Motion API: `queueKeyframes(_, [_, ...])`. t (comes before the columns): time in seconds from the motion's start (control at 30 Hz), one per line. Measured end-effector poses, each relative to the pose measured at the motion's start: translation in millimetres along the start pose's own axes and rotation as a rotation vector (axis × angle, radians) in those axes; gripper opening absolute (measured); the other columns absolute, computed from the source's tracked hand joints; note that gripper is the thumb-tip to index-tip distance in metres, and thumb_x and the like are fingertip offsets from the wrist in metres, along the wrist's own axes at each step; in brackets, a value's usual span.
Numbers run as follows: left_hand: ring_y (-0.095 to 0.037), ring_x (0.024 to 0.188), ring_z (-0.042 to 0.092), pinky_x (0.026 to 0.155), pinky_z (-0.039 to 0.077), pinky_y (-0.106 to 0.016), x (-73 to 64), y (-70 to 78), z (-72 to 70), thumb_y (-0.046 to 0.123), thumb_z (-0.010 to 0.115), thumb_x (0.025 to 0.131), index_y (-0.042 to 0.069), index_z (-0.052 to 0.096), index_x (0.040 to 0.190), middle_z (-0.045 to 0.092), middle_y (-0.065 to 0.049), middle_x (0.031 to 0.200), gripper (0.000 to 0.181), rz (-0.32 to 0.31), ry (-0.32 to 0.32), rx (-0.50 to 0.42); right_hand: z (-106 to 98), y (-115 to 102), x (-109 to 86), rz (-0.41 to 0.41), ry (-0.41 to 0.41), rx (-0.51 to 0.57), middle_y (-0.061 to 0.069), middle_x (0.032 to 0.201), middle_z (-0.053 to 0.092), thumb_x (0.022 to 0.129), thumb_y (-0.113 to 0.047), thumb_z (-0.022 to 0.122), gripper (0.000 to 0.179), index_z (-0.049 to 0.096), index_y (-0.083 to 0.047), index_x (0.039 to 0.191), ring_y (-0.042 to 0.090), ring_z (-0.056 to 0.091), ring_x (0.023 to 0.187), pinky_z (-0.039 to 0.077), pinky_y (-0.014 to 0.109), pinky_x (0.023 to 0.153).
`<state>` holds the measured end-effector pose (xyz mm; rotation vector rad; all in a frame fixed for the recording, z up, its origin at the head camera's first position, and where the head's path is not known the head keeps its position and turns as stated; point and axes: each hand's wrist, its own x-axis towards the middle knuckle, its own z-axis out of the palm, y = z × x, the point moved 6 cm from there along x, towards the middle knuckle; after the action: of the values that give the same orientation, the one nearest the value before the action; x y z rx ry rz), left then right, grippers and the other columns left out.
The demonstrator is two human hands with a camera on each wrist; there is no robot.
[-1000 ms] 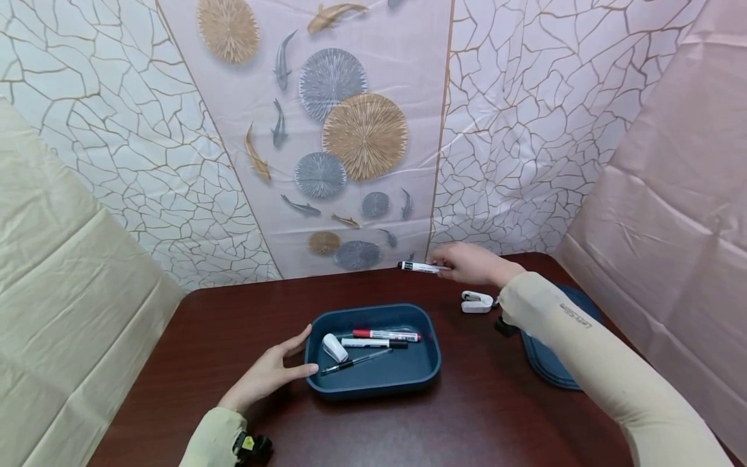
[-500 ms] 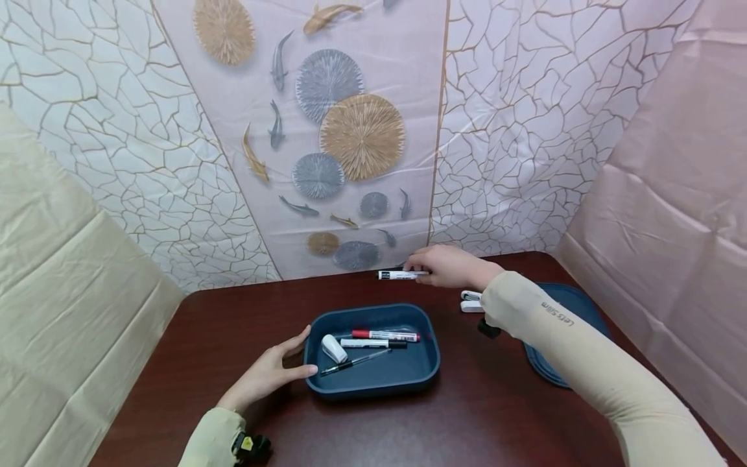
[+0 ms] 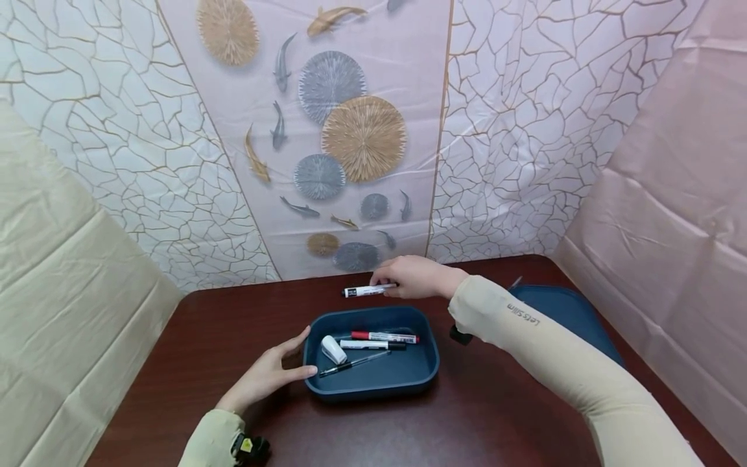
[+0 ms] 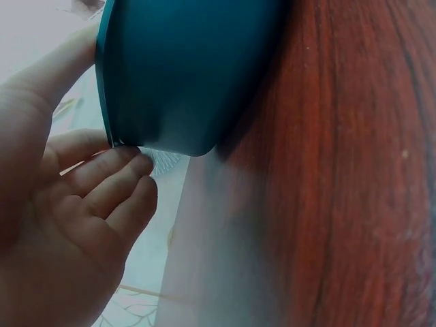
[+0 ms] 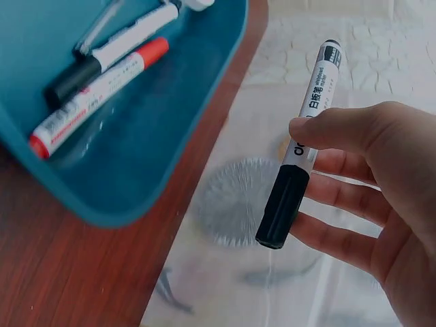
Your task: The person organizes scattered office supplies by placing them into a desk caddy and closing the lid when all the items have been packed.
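Observation:
My right hand (image 3: 411, 275) pinches a white whiteboard marker with a black cap (image 5: 283, 204) between thumb and fingers, raised behind the far rim of a dark blue bin (image 3: 428, 363). My left hand (image 3: 271, 373) grips the bin's left end, thumb on the near corner and fingers at the far one. Inside the bin lie a red-and-white marker (image 3: 385, 337), a white marker with a black cap (image 3: 364, 345), a clear pen with a black end (image 3: 356, 362) and a small white rounded object (image 3: 333, 350).
A dark blue lid-like tray (image 3: 563, 314) lies at the table's right, partly behind my right sleeve. A thin grey tip (image 3: 515, 283) shows by its far left edge. Patterned cloth (image 3: 362, 194) hangs along the table's back edge, with plain cloth at both sides.
My right hand has carried the marker left and somewhat nearer, toward the bin. A white stapler-like thing on the table is now hidden behind the right arm. My left hand stays put.

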<state>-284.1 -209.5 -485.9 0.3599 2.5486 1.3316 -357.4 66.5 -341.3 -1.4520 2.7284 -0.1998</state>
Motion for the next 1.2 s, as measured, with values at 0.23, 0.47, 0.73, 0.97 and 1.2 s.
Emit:
queueKeyframes(0.23, [-0.033, 0.15, 0.025, 0.112, 0.03, -0.065, 1.1, 3.1, -0.4, 0.041, 0.078, 0.088, 0.027, 0.035, 0.158, 0.031, -0.005, 0.163, 0.083, 0.044, 0.007, 0.055, 8, -17, 10.6, -0.04, -0.048, 0.027, 0.0, 0.107, 0.065, 0.1, -0.018, 0.065, 0.027, 0.068, -0.018, 0.127, 0.015, 0.061, 0.087, 0.051, 0.03, 0.074])
queueKeyframes(0.47, [-0.032, 0.151, 0.023, 0.113, 0.028, -0.064, 1.9, 3.3, -0.4, 0.04, 0.078, 0.088, 0.028, 0.034, 0.159, 0.027, -0.006, 0.164, 0.084, 0.065, -0.001, 0.064, 17, -23, 15.8, -0.058, -0.061, 0.127, -0.005, 0.1, 0.064, 0.099, -0.017, 0.067, 0.025, 0.069, -0.018, 0.124, 0.009, 0.057, 0.084, 0.05, 0.027, 0.077])
queueKeyframes(0.73, [-0.03, 0.15, 0.026, 0.114, 0.028, -0.063, 1.1, 3.5, 0.2, 0.04, 0.078, 0.088, 0.028, 0.035, 0.158, 0.031, -0.003, 0.163, 0.083, 0.051, 0.007, 0.047, 32, -34, 21.2, -0.05, -0.166, 0.169, -0.008, 0.103, 0.067, 0.099, -0.019, 0.066, 0.026, 0.069, -0.02, 0.125, 0.004, 0.058, 0.086, 0.051, 0.025, 0.079])
queueKeyframes(0.97, [-0.031, 0.149, 0.028, 0.112, 0.029, -0.064, 0.8, 4.6, -0.2, 0.039, 0.078, 0.088, 0.027, 0.036, 0.158, 0.033, -0.001, 0.162, 0.083, 0.046, 0.01, 0.036, 47, -39, 20.5, -0.021, -0.281, 0.172, -0.008, 0.101, 0.066, 0.1, -0.017, 0.065, 0.027, 0.069, -0.019, 0.127, 0.005, 0.058, 0.086, 0.051, 0.024, 0.08])
queueKeyframes(1.2, [-0.032, 0.148, 0.029, 0.112, 0.031, -0.063, -0.9, 3.4, -0.3, 0.038, 0.078, 0.089, 0.028, 0.036, 0.158, 0.034, -0.001, 0.161, 0.081, 0.042, 0.009, 0.02, 60, -35, 14.9, 0.061, -0.355, 0.184, -0.008, 0.101, 0.065, 0.1, -0.017, 0.066, 0.027, 0.067, -0.019, 0.127, 0.005, 0.058, 0.084, 0.051, 0.025, 0.079])
